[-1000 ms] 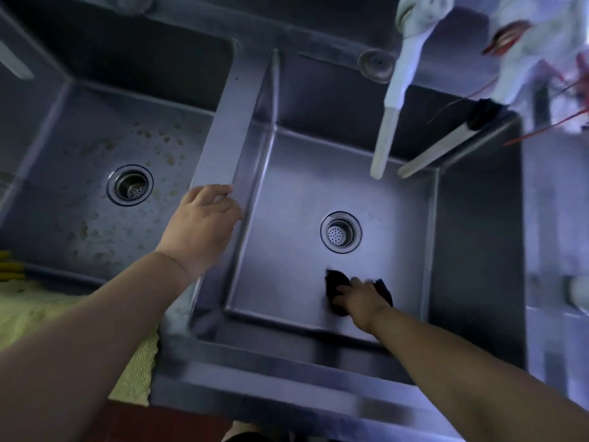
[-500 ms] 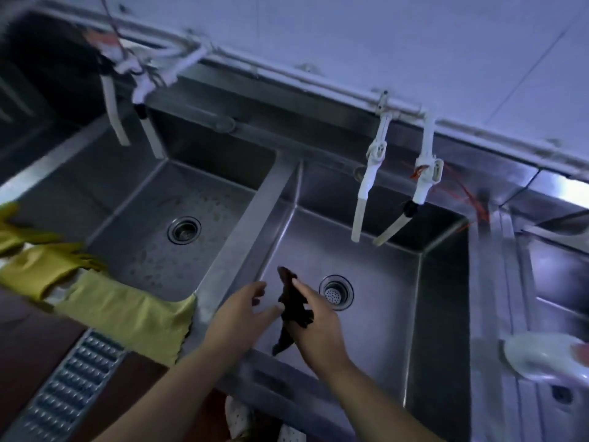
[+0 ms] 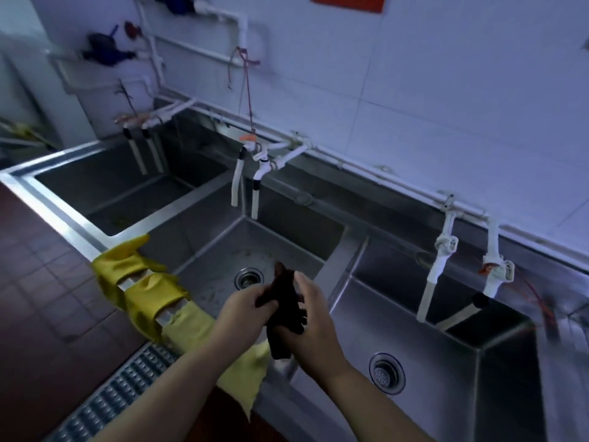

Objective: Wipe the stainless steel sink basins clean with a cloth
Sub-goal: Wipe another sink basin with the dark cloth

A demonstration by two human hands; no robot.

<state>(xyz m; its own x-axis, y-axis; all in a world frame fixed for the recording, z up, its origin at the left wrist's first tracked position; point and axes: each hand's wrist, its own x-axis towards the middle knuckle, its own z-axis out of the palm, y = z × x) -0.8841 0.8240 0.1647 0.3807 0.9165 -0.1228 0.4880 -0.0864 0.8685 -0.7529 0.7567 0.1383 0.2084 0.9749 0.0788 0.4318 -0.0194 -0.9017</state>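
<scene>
Change: cloth (image 3: 283, 301), pressed on the right basin floor a second ago, now lifted and held above the divider (image 3: 342, 250).
Grip: left hand (image 3: 245, 309) pinches its upper edge; right hand (image 3: 307, 327) curls round its lower part.
Beneath grip: middle basin (image 3: 220, 260), floor spotted; right basin (image 3: 446, 355).
Beside grip, left: yellow gloves (image 3: 140, 282) draped over the rim.
Judgement: likely refolding before the next basin.

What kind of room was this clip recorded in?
Probably a commercial kitchen's wash-up area: a long stainless steel sink with three deep basins, white wall-mounted taps on exposed pipes, and yellow rubber gloves draped over the rim.
</scene>
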